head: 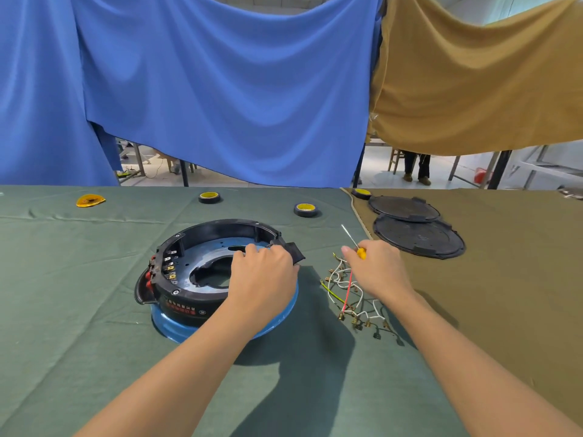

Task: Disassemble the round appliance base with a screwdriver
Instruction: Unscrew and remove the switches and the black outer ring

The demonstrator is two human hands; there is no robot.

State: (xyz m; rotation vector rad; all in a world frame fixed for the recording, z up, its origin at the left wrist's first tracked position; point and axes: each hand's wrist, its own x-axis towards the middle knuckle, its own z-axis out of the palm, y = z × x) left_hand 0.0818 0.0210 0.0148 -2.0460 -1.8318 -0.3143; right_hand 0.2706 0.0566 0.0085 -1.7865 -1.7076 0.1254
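The round appliance base [202, 279], black with a blue rim and blue inner plate, lies open side up on the green cloth. My left hand [263, 269] rests on its right side, fingers curled over the rim beside a black tab [293, 250]. To the right of the base, my right hand [375, 266] holds a screwdriver [353, 241] with a yellow handle; its thin shaft points up and to the left, clear of the base. Just below that hand lies a bundle of loose wires [350, 294], white, red and yellow-green.
Two black round covers [416, 234] lie stacked on the brown cloth at right. Three tape rolls [305, 209] sit along the table's far side, and a yellow piece [90, 200] lies far left. Blue and brown cloths hang behind the table.
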